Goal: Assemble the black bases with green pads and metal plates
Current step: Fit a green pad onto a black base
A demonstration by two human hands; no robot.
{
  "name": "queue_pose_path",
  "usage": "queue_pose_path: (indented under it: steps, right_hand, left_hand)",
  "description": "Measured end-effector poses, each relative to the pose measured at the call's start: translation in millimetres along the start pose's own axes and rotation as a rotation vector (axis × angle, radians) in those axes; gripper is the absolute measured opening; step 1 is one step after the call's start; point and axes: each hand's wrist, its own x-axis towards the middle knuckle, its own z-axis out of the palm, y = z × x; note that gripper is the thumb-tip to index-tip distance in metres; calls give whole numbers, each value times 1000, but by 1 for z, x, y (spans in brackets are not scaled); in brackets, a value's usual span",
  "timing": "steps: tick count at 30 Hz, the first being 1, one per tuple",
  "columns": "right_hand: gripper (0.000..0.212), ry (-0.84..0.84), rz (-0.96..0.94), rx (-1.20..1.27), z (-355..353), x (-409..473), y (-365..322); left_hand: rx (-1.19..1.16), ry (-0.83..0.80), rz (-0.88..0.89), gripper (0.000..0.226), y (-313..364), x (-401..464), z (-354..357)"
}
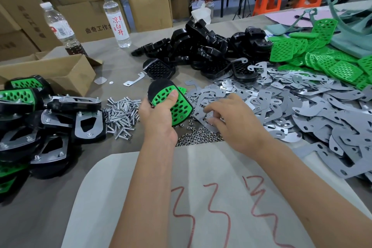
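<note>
My left hand [156, 109] grips a black base with a green pad [177, 106] fitted on it, thumb pressed on the pad, held above the table. My right hand [231, 119] reaches into the pile of metal plates [291, 104], fingers curled round the edge of one plate [201, 115] lying over the nuts. Loose black bases [201, 50] are heaped at the back centre. Green pads [322, 56] lie heaped at the back right.
Finished assemblies [40, 119] are stacked at the left. Screws [122, 115] and small nuts [197, 137] lie before my hands. A cardboard box [60, 72] and two water bottles [116, 18] stand at the back left. A white sheet with red marks [201, 197] covers the near table.
</note>
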Motion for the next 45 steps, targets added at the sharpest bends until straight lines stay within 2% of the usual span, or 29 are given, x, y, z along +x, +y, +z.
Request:
queue_pose_path:
  steps: [4,6,11,17,19,21,23,25,30,35,38,40,45]
  right_hand:
    - [46,-16,40,-39,0,-1,-5]
    - [51,-45,72,-62,-1,-1,-7]
    - [22,42,212,-114,-5,1,-4]
    - [19,134,354,-214,-8,1,-1]
    - [18,186,310,-165,-10,1,-2]
    - [26,158,162,-56,-11,1,-7]
    - [32,-6,-13,34,-8,0,-16]
    - [34,-174,-87,27,-1,1,-23]
    - [12,-218,-32,86,-2,4,-25]
    - [11,-179,20,10,0,2,-21]
    - [27,-243,0,45,-2,2,-24]
    - [16,-248,-2,65,-3,3,-27]
    - [18,-108,153,-1,0,2,-22]
  left_hand:
    - [18,24,28,22,-2,1,-1]
    - [11,50,39,22,-2,1,-2]
    - [16,45,36,20,0,1,-2]
    - [59,6,69,9,-1,1,-1]
    - [99,7,102,8,-2,2,-1]
    - [135,11,119,7,-2,2,-1]
    - [160,16,121,11,-3,1,0]
    - [173,22,120,12,-4,-1,2]
    - [183,8,98,6,-6,-1,2]
    - [211,7,114,12,-8,1,1]
    - [209,9,118,14,-8,0,2]
    - [207,10,112,12,-8,0,3]
    - [138,40,77,8,-8,1,1]
